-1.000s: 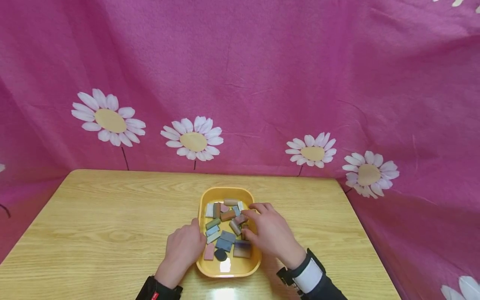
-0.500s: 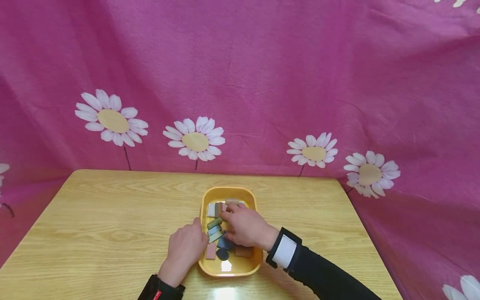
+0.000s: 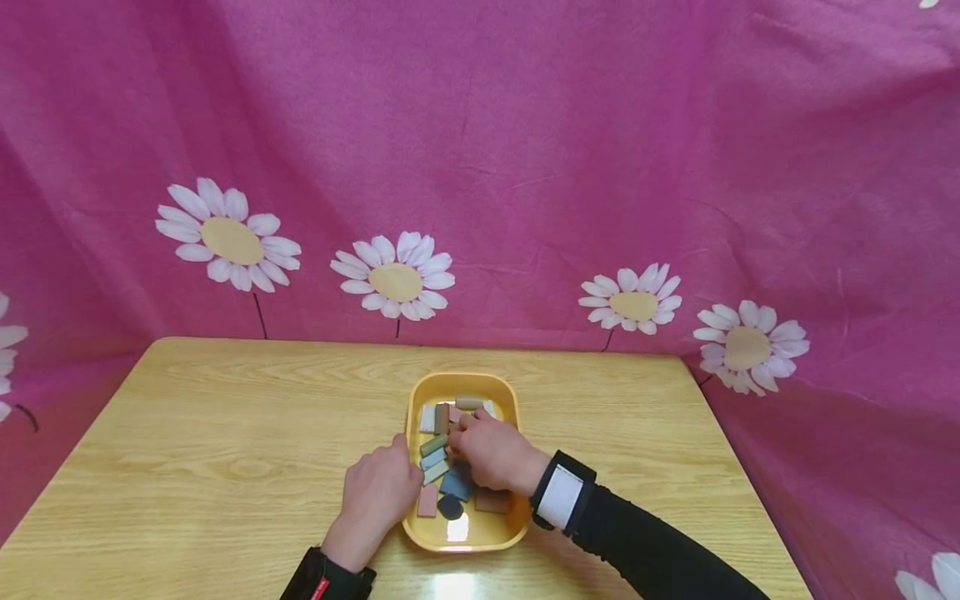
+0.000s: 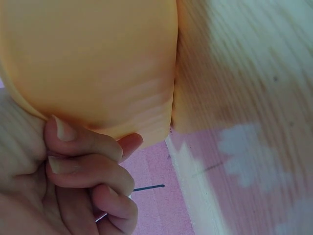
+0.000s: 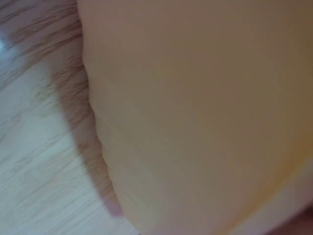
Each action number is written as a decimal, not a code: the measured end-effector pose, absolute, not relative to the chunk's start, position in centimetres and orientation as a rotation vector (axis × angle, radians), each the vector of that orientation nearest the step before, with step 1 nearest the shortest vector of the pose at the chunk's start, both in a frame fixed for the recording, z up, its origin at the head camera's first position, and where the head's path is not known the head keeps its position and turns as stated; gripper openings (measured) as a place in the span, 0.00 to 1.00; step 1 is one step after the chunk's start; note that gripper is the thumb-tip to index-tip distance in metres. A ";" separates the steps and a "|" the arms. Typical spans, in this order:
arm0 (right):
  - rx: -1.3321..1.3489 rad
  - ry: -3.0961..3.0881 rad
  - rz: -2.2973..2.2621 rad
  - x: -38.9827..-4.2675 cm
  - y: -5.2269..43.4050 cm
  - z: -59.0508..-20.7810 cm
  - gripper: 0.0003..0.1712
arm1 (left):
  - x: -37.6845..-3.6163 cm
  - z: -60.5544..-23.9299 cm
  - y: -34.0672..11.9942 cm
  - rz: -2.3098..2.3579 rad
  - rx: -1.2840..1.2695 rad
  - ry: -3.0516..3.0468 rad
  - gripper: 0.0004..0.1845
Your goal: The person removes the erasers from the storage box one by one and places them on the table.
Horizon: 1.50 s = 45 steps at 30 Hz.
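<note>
two hands work at a yellow plastic tray with rounded corners (image 3: 462, 537), which sits on a light wooden table (image 3: 210, 450) a little toward 6 o'clock of the table's middle. the left hand (image 3: 377, 492) rests against the tray's 9 o'clock wall; in the left wrist view its fingers (image 4: 85, 142) are curled with their tips touching the tray's outer wall (image 4: 98, 63), so its grip is drawn together beside the wall rather than wrapped round it. the right hand (image 3: 495, 452) reaches into the tray from 4 o'clock and lies over a heap of small coloured wooden blocks (image 3: 438, 450); its fingers bend down among the blocks, but whether its grip is clamped on one i cannot tell. a pale pink block (image 3: 428, 500) and a dark rounded block (image 3: 450, 507) lie at the tray's 6 o'clock end, clear of both hands. the right wrist view shows only a blurred stretch of the tray's wall (image 5: 205, 112) beside the table top. behind the table, from 9 to 3 o'clock, hangs a magenta cloth printed with white daisies (image 3: 525, 150).
</note>
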State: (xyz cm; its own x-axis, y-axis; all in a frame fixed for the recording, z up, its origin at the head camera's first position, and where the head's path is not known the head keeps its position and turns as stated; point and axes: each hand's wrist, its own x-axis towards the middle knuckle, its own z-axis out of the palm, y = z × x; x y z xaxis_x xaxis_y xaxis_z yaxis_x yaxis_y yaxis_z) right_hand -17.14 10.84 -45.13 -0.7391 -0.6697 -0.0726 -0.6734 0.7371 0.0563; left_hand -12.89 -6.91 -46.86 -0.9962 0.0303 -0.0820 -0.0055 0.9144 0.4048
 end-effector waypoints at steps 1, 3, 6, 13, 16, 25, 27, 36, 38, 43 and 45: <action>-1.124 2.888 0.121 -17.1 10.9 -45.1 0.06 | -12.9 -46.9 -6.9 0.632 0.018 2.987 0.13; -1.141 2.902 0.120 -17.1 10.9 -45.2 0.05 | -12.8 -46.8 -6.8 0.631 0.014 2.982 0.13; -1.152 2.923 0.100 -17.1 10.9 -45.2 0.03 | -12.8 -46.9 -6.8 0.631 0.010 2.978 0.13; -1.177 2.901 -0.003 -17.0 10.8 -45.0 0.08 | -12.9 -46.9 -6.8 0.628 0.006 2.985 0.12; -1.208 2.907 -0.096 -16.8 11.1 -44.4 0.09 | -12.9 -46.9 -6.8 0.626 0.000 2.977 0.13; -1.103 3.048 -0.477 -16.9 14.5 -40.2 0.09 | -12.9 -46.8 -6.7 0.632 -0.007 2.969 0.15; -1.061 3.093 -0.488 -17.2 15.7 -39.7 0.11 | -12.9 -46.8 -6.7 0.633 -0.006 2.971 0.15; -0.928 3.113 -0.458 -18.4 21.2 -42.5 0.13 | -13.0 -46.8 -6.8 0.639 -0.035 2.939 0.16; -0.869 3.109 -0.447 -18.6 22.1 -43.6 0.13 | -13.0 -46.8 -6.8 0.639 -0.043 2.931 0.16; -0.688 3.083 -0.500 -19.0 24.2 -46.0 0.14 | -13.0 -46.8 -6.8 0.654 -0.035 2.928 0.17; -0.610 3.055 -0.538 -19.1 25.0 -46.7 0.13 | -13.0 -46.7 -6.8 0.664 -0.030 2.927 0.17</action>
